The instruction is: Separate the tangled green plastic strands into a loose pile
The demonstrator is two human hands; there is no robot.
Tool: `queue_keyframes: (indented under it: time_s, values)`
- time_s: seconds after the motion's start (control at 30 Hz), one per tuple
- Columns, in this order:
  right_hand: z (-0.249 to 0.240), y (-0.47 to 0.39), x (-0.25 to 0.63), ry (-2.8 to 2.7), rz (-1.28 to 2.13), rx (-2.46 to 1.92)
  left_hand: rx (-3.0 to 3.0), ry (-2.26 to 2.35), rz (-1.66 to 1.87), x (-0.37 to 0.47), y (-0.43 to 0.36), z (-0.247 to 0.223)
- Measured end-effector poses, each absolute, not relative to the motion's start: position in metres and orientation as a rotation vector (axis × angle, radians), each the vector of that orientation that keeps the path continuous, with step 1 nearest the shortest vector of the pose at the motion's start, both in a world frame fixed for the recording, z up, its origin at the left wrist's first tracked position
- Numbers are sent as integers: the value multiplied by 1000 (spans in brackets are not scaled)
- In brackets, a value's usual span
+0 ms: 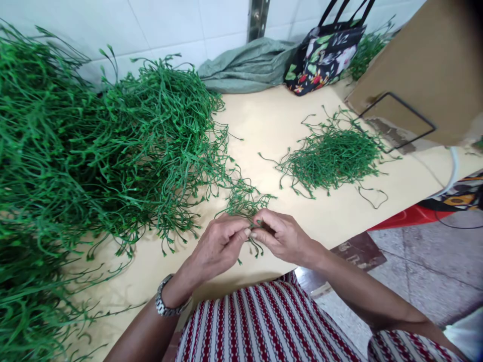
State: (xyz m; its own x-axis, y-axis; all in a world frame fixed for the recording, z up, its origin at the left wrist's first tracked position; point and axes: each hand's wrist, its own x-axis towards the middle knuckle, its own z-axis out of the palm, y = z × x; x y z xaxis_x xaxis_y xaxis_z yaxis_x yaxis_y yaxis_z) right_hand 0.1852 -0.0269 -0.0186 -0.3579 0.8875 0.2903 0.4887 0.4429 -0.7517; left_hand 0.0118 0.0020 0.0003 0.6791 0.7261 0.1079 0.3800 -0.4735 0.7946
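1. Green plastic stem cluster [245,201] is lying on the table [264,125] near its front edge, its near end passing between the 2 hands.
2. Left hand [219,246], a wristwatch [164,301] on its wrist, is pinching the cluster with its fingers [241,232] closed on the strands.
3. Right hand [281,234] is meeting it fingertip to fingertip, fingers likewise clenched on the same strands.
4. Big green pile [94,151] is covering the table's left side, touching the cluster.
5. Small pile [332,156] is sitting well apart to the right, near a cardboard box [415,75].
6. Floral bag [324,55] and a grey sack [245,65] are resting against the tiled wall.
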Motion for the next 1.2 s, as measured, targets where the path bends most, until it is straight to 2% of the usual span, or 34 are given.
queue_keyframes:
  time_s: [0.47, 0.53, 0.67, 0.77, 0.87, 0.93, 1.03, 1.2]
  values:
    - [-10, -33, 193, -2403, 418, -1128, 2471, 804, 414, 15, -1, 8]
    - [-8, -32, 198, -2444, 532, -1013, 2482, 669, 363, 11, -1, 9]
    - [-6, -27, 205, -2488, 974, -566, 2415, 494, 273, 4, 3, 10]
    - [4, -21, 219, -2365, 1015, -660, 2279, 541, 399, 1, 9, 11]
    - [21, -11, 252, -2182, 680, -1066, 2041, 682, 650, 1, 14, 14]
    - [24, 0, 283, -2059, 291, -1346, 1874, 743, 775, 1, 16, 14]
    - [2, 20, 325, -1973, -277, -1646, 1705, 789, 829, 1, 16, 11]
    - [-40, 34, 347, -2056, -426, -1688, 1571, 844, 851, 1, 12, 1]
